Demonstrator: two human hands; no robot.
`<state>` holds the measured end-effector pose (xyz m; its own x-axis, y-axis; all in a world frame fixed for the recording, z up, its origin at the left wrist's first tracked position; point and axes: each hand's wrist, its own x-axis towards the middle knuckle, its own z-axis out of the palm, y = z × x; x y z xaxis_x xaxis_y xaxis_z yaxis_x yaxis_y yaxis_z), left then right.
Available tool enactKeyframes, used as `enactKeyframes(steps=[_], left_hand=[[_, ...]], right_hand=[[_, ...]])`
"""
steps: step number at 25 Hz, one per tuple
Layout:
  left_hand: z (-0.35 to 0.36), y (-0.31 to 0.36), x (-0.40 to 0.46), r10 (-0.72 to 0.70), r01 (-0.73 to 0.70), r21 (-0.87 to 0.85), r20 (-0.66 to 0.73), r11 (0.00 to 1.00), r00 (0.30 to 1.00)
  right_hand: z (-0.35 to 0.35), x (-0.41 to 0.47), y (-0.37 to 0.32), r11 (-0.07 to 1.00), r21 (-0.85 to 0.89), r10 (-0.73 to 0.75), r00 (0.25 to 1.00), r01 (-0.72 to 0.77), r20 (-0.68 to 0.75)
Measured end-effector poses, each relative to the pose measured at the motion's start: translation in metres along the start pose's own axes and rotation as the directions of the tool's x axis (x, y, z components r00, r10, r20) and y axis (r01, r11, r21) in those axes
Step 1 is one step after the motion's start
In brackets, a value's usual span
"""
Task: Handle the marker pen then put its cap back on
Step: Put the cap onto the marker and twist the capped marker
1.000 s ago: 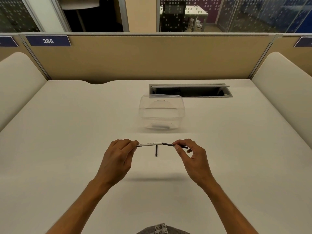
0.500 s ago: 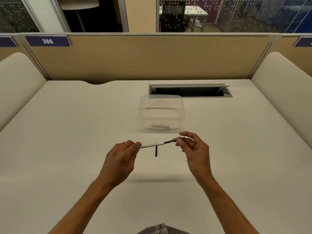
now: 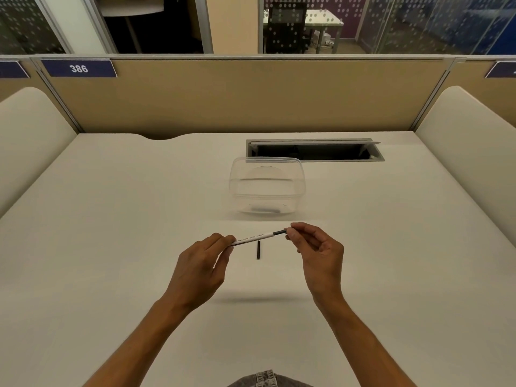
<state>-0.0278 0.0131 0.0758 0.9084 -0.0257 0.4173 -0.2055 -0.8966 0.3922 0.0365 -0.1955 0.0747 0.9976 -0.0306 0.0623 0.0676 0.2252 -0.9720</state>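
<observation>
The marker pen [image 3: 255,237] has a white printed barrel and a black end piece [image 3: 279,232]. It is held level above the white table, just in front of me. My left hand [image 3: 201,266] pinches the barrel's left end between thumb and fingers. My right hand [image 3: 318,252] pinches the black end piece on the right, which sits in line with the barrel; most of that piece is hidden by my fingertips. Directly under the pen, a short black stick-shaped piece [image 3: 258,250] lies loose on the table.
A clear plastic tub [image 3: 267,188] stands just beyond the pen. Behind the tub is an open cable slot [image 3: 315,151] in the table. A tan partition [image 3: 251,96] closes the far edge, and padded side panels [image 3: 469,129] flank the table.
The black end piece was angled against the barrel and stuck out past my right fingers. It now lines up with the barrel and shows shorter. My right hand moved left and up.
</observation>
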Motion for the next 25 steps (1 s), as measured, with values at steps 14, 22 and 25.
enactKeyframes(steps=[14,22,25], left_hand=[[0.002,0.008,0.005,0.022,-0.022,-0.023,0.013,1.0,1.0],[0.006,0.007,0.0,0.009,-0.008,-0.072,0.008,0.997,1.0],[0.007,0.002,-0.003,-0.019,0.02,-0.119,0.008,0.993,1.0]], right_hand=[[0.008,-0.006,0.005,0.997,-0.079,-0.007,1.0,0.007,-0.004],[0.014,-0.019,0.01,0.961,-0.265,-0.077,0.997,0.077,0.013],[0.015,-0.021,0.011,0.944,-0.309,-0.102,0.993,0.117,0.065]])
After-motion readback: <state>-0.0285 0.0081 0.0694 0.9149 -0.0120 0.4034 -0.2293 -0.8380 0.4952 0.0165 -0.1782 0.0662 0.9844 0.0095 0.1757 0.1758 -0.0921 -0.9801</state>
